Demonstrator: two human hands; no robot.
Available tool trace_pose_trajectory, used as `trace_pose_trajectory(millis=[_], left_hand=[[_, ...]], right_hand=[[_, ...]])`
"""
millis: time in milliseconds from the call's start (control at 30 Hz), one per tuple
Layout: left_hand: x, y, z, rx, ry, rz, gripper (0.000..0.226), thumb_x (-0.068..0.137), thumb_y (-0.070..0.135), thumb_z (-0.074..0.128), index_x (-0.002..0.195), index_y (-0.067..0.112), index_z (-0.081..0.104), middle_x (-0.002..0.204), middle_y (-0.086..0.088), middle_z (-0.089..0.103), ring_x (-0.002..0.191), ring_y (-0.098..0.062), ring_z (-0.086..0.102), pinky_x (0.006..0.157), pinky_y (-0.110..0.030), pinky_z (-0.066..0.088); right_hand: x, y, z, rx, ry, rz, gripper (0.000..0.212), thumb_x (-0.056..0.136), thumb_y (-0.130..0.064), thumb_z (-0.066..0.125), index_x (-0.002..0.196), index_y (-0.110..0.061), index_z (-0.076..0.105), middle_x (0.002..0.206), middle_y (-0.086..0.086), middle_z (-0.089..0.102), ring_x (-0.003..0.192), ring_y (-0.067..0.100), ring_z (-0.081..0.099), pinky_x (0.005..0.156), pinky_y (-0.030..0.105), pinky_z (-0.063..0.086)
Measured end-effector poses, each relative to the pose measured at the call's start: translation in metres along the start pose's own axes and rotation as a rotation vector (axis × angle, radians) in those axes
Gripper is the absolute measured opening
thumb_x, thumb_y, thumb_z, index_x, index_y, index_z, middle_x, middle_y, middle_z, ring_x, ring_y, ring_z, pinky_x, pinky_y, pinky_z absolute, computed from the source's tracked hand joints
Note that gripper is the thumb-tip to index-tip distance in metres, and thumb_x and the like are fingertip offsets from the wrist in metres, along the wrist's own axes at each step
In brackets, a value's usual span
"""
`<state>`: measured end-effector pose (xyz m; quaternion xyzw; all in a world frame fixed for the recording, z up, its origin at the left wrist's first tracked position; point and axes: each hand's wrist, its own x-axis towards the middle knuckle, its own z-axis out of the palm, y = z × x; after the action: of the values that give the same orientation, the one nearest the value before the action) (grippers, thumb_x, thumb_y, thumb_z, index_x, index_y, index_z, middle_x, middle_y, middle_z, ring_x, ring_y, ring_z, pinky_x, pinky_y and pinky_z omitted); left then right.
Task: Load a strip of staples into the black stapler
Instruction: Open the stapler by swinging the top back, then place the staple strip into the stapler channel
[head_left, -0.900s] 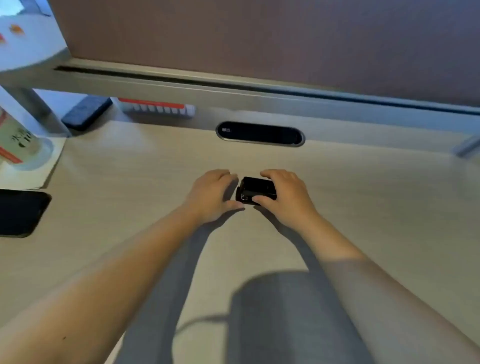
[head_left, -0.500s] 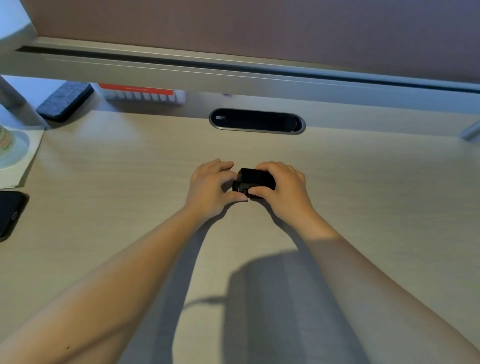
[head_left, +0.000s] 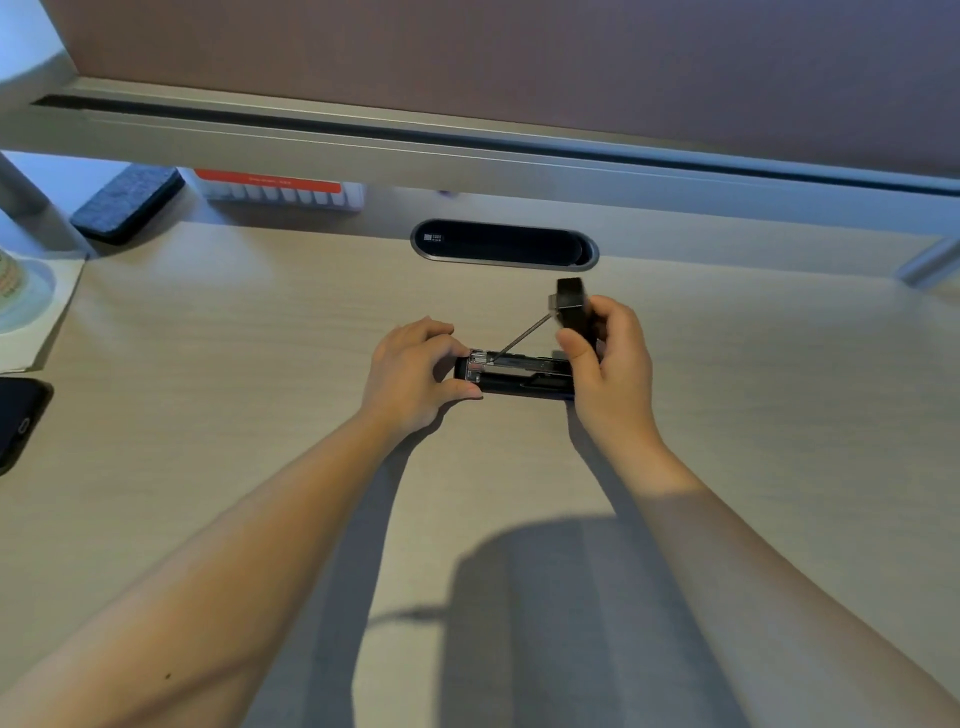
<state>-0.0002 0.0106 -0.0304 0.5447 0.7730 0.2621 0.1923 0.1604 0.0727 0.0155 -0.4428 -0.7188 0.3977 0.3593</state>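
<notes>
The black stapler (head_left: 519, 382) lies sideways on the light wooden desk (head_left: 208, 364), with its top cover (head_left: 570, 304) swung up and back. A thin spring rod runs from the cover down to the metal staple channel (head_left: 498, 362). My left hand (head_left: 410, 374) pinches the stapler's front end at the channel tip. My right hand (head_left: 613, 358) grips the raised cover and the rear of the stapler. I cannot tell whether a strip of staples lies in the channel.
A dark oval cable grommet (head_left: 504, 244) sits just behind the stapler. At the back left are a grey fabric pad (head_left: 127, 202) and a white box with a red label (head_left: 280, 189). A black phone (head_left: 21, 415) lies at the left edge, paper (head_left: 36, 312) above it.
The stapler was closed and held end-on between both hands. Now it lies lengthwise, and my right hand has lifted its cover open, baring the metal channel.
</notes>
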Motion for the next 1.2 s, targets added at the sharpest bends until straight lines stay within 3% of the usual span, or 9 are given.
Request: trace_pose_trajectory(millis=[300, 400, 467, 533, 600, 700, 867, 1000, 1200], left_hand=[[-0.002, 0.003, 0.001, 0.008, 0.014, 0.017, 0.034, 0.068, 0.027, 0.072, 0.096, 0.011, 0.064, 0.127, -0.010, 0.053, 0.119, -0.028, 0.042, 0.099, -0.037, 0.030], [-0.002, 0.003, 0.001, 0.007, 0.016, 0.020, 0.034, 0.067, 0.027, 0.072, 0.095, 0.011, 0.064, 0.126, -0.010, 0.054, 0.118, -0.028, 0.043, 0.098, -0.036, 0.030], [-0.003, 0.004, 0.001, 0.006, 0.015, 0.020, 0.034, 0.066, 0.027, 0.073, 0.094, 0.010, 0.064, 0.124, -0.010, 0.055, 0.118, -0.027, 0.044, 0.097, -0.035, 0.030], [-0.003, 0.006, 0.001, 0.007, 0.015, 0.020, 0.034, 0.066, 0.026, 0.074, 0.093, 0.009, 0.064, 0.123, -0.010, 0.055, 0.117, -0.026, 0.044, 0.097, -0.035, 0.030], [-0.003, 0.008, 0.001, 0.004, 0.008, 0.013, 0.033, 0.066, 0.025, 0.073, 0.093, 0.009, 0.064, 0.122, -0.011, 0.056, 0.117, -0.027, 0.044, 0.097, -0.036, 0.031], [-0.006, 0.009, 0.002, 0.015, 0.011, 0.026, 0.034, 0.067, 0.026, 0.072, 0.094, 0.007, 0.064, 0.119, -0.014, 0.058, 0.118, -0.028, 0.046, 0.096, -0.040, 0.034], [-0.020, 0.016, 0.007, 0.041, 0.064, 0.063, 0.034, 0.071, 0.024, 0.069, 0.096, 0.002, 0.063, 0.108, -0.017, 0.063, 0.106, -0.032, 0.052, 0.087, -0.039, 0.040], [-0.037, 0.022, 0.015, 0.026, 0.090, 0.084, 0.026, 0.073, 0.024, 0.067, 0.088, 0.003, 0.062, 0.082, -0.009, 0.056, 0.081, -0.023, 0.046, 0.067, -0.033, 0.034], [-0.065, 0.023, 0.030, -0.055, 0.084, 0.088, 0.019, 0.075, 0.019, 0.066, 0.085, 0.005, 0.061, 0.073, -0.004, 0.049, 0.078, -0.027, 0.047, 0.068, -0.034, 0.034]], right_hand=[[-0.007, 0.007, -0.018, 0.073, 0.256, 0.100, 0.038, 0.092, -0.013, 0.037, 0.129, -0.015, 0.027, 0.108, 0.006, 0.051, 0.092, 0.017, 0.049, 0.057, 0.004, 0.037], [-0.006, 0.011, -0.029, 0.140, 0.289, 0.161, 0.045, 0.092, -0.013, 0.036, 0.133, -0.024, 0.021, 0.113, 0.011, 0.053, 0.093, 0.020, 0.055, 0.084, 0.026, 0.048], [-0.005, 0.018, -0.035, 0.203, 0.298, 0.218, 0.045, 0.093, -0.010, 0.035, 0.133, -0.025, 0.022, 0.109, -0.004, 0.050, 0.086, 0.007, 0.055, 0.086, 0.038, 0.051], [-0.004, 0.025, -0.044, 0.166, 0.285, 0.251, 0.042, 0.092, -0.007, 0.036, 0.131, -0.018, 0.025, 0.105, -0.010, 0.047, 0.088, 0.006, 0.054, 0.083, 0.031, 0.049], [0.001, 0.032, -0.054, 0.023, 0.264, 0.278, 0.041, 0.090, -0.007, 0.041, 0.129, -0.010, 0.029, 0.121, 0.007, 0.045, 0.104, 0.022, 0.051, 0.084, 0.026, 0.045], [0.006, 0.042, -0.064, -0.170, 0.188, 0.296, 0.046, 0.088, -0.012, 0.048, 0.129, -0.002, 0.030, 0.133, 0.022, 0.039, 0.116, 0.034, 0.046, 0.099, 0.037, 0.037], [-0.013, 0.052, -0.074, -0.152, 0.117, 0.281, 0.071, 0.085, -0.024, 0.055, 0.138, -0.006, 0.011, 0.147, 0.018, 0.023, 0.132, 0.031, 0.031, 0.111, 0.043, 0.028], [-0.054, 0.063, -0.084, -0.318, 0.013, 0.212, 0.078, 0.077, -0.033, 0.063, 0.136, -0.008, 0.019, 0.145, 0.017, 0.029, 0.132, 0.031, 0.032, 0.109, 0.049, 0.032], [-0.122, 0.068, -0.101, -0.538, -0.149, 0.130, 0.079, 0.069, -0.045, 0.066, 0.131, -0.009, 0.031, 0.139, 0.012, 0.040, 0.128, 0.027, 0.038, 0.105, 0.045, 0.036]])
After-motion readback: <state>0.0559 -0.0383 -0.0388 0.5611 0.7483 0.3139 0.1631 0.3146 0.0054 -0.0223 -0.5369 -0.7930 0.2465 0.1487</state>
